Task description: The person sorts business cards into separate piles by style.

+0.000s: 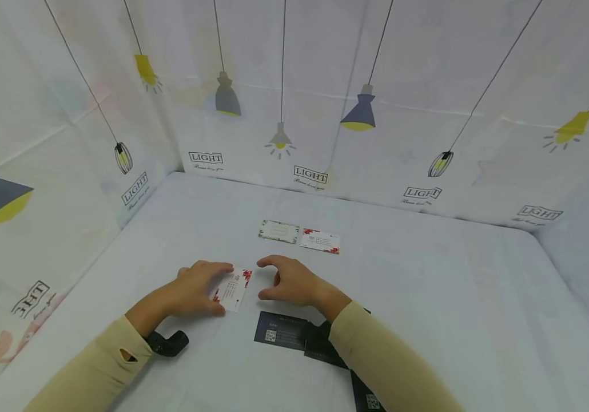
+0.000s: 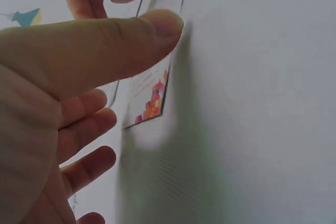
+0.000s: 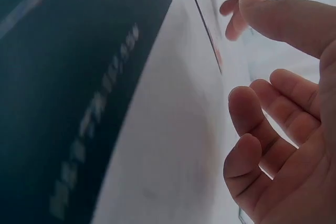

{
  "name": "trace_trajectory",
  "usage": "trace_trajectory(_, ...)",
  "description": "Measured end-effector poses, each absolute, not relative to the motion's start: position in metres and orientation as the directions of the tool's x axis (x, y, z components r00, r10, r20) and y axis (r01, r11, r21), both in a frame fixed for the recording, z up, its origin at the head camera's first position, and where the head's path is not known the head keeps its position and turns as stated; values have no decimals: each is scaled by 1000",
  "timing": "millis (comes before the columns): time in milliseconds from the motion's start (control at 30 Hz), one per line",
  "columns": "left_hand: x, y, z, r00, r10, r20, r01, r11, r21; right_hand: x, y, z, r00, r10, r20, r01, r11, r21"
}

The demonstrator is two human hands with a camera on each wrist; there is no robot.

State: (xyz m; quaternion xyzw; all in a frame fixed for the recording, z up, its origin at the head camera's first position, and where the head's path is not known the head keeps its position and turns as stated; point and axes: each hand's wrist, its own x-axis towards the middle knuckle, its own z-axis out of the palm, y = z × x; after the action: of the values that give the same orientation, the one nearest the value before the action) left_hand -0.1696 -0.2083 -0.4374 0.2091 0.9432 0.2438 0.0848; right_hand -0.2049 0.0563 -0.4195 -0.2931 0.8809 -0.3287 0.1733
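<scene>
A white card with red flower print (image 1: 234,290) lies on the white cloth, between my two hands. Over its left side is my left hand (image 1: 194,289), its index finger near the top edge and its thumb by the bottom edge. In the left wrist view the thumb (image 2: 152,30) crosses in front of the card (image 2: 152,100), and the other fingers are spread apart. My right hand (image 1: 294,283) hovers to the right of the card, with bent fingers and a gap between thumb and index finger. It holds nothing.
Further back lie a green-bordered card (image 1: 279,232) and another red-flowered card (image 1: 320,241), side by side. Dark cards, one with a QR code (image 1: 279,330), lie below the right hand, partly hidden by the sleeve (image 1: 377,349). Lamp-printed cloth (image 1: 253,143) walls the back and sides.
</scene>
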Motion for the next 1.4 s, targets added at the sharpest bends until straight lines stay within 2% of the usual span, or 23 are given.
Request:
trace_trajectory(133,-167,-211,-440,-903,427,-53,350,800,488,-207,41,-426,-777,-612,-148,-367,632,-683)
trace_trajectory(533,-166,-214,-441,-906,420,-52,338,792,508,-205,21,-428,-764,-612,-203,-379,682,-626)
trace_trajectory(967,-166,-214,-445,-913,405,-53,322,793,518,-202,23,-426,-782,-592,-194,-313,643,-699)
trace_trajectory(1400,-170,-217,-451,-905,426,12,369,769,522,-207,31,-426,-791,-596,-136,-351,625,-698)
